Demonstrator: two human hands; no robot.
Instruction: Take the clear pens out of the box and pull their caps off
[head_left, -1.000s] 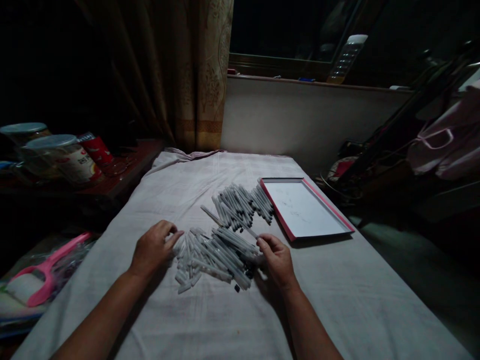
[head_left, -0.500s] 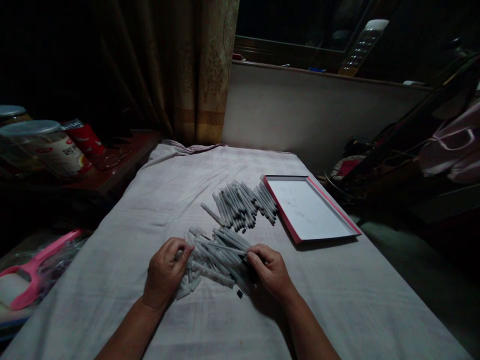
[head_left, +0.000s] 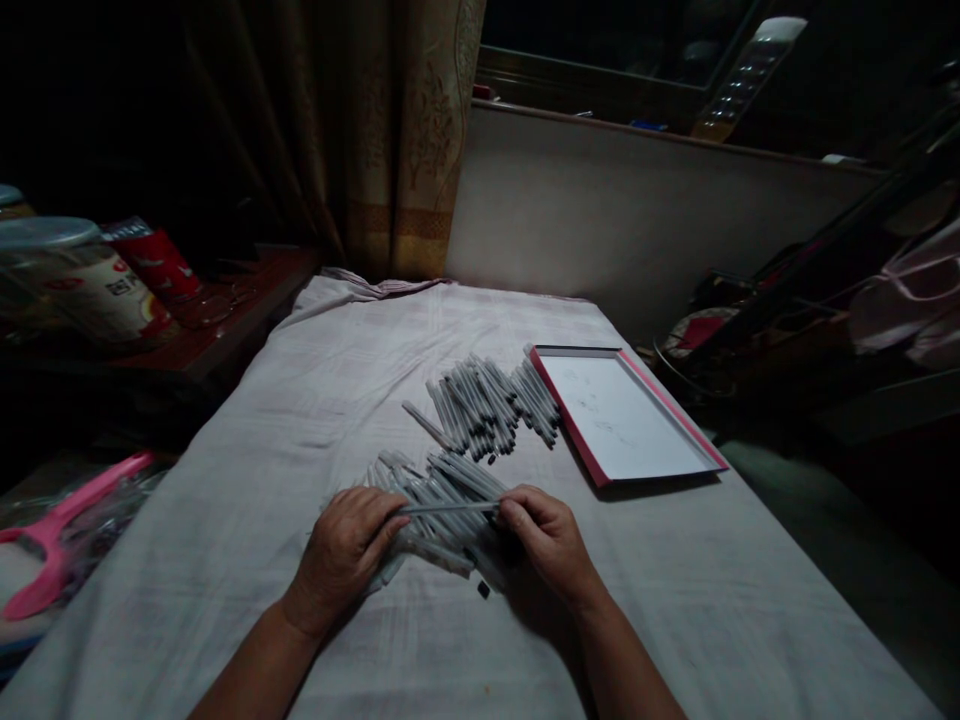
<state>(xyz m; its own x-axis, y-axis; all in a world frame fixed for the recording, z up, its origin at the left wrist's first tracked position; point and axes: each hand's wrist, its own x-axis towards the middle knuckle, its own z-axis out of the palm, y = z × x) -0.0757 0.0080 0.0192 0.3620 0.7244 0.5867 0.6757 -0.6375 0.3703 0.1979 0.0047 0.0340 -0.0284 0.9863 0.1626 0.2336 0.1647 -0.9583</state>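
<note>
My left hand (head_left: 346, 548) and my right hand (head_left: 553, 545) hold a slim, greyish see-through pen (head_left: 451, 508) level between them. My left fingers pinch its left end, and my right thumb and fingers close on the right end. Under the pen lies a loose pile of clear and grey pen parts (head_left: 439, 553), partly hidden by my left hand. A small black plug (head_left: 483, 590) lies on the cloth near my right hand. Beyond the pile, many pens with dark ends (head_left: 480, 405) are heaped together, with one pen (head_left: 426, 425) lying aslant at their left.
A shallow white box lid with red sides (head_left: 626, 415) lies right of the heaped pens. The table wears a pale checked cloth (head_left: 247, 480). At left are a lidded plastic jar (head_left: 90, 290) and a pink-handled object (head_left: 56, 540). A curtain (head_left: 405, 150) hangs behind.
My left hand has moved right and turned over to grip the pen's left end. The pen now lies more level. My right hand keeps its hold, and the view has shifted slightly.
</note>
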